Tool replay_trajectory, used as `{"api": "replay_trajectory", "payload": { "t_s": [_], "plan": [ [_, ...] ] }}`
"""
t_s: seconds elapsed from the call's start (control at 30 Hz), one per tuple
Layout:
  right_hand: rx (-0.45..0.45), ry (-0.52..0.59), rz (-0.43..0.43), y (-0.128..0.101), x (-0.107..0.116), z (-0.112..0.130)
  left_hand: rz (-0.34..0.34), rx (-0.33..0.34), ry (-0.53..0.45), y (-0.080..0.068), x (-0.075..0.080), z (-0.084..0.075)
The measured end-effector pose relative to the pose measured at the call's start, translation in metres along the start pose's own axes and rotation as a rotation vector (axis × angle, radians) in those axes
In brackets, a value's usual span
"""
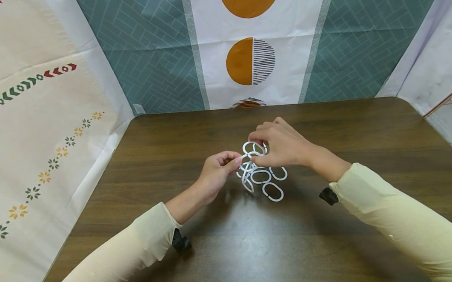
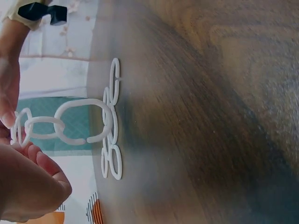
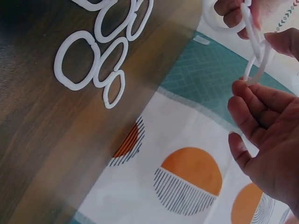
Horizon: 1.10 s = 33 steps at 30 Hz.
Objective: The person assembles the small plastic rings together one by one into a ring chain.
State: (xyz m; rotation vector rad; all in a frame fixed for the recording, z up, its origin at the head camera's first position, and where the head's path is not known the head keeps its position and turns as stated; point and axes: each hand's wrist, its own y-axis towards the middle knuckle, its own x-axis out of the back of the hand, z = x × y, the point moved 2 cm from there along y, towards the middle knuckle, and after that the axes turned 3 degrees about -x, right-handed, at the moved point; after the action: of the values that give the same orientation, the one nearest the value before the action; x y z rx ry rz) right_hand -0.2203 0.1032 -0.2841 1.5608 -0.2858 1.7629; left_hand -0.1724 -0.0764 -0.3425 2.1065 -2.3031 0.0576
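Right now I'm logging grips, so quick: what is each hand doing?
Left hand: pinching a link of the white plastic ring chain.
Right hand: pinching the chain's top ring.

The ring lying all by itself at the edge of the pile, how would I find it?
Look at the brown table, then the pile of white rings in its middle, under the two hands. The ring lies flat at the pile's near right edge, nearest the person. Unlike the rings lifted between the left hand and right hand, nothing holds it.
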Motion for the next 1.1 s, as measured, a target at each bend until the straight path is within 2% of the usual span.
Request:
{"api": "replay_trajectory", "payload": {
  "t_s": [0.13,0.33,0.57,0.87,1.1],
  "plan": [
    [0.004,-0.048,0.009,0.002,-0.001,0.003,-0.021,-0.02,0.054,-0.001,0.001,0.0],
    [-0.016,-0.089,0.034,0.003,-0.003,0.007,-0.045,-0.002,0.127,0.0,0.002,0.001],
    [-0.028,-0.112,0.046,0.004,-0.007,0.012,-0.076,0.007,0.17,0.0,0.003,0.003],
    [-0.08,-0.161,0.042,0.005,-0.01,0.014,-0.086,0.026,0.153,-0.001,0.005,0.004],
    [-0.074,-0.199,0.025,0.004,-0.013,0.016,-0.094,0.035,0.13,0.0,0.007,0.005]
  ]
}}
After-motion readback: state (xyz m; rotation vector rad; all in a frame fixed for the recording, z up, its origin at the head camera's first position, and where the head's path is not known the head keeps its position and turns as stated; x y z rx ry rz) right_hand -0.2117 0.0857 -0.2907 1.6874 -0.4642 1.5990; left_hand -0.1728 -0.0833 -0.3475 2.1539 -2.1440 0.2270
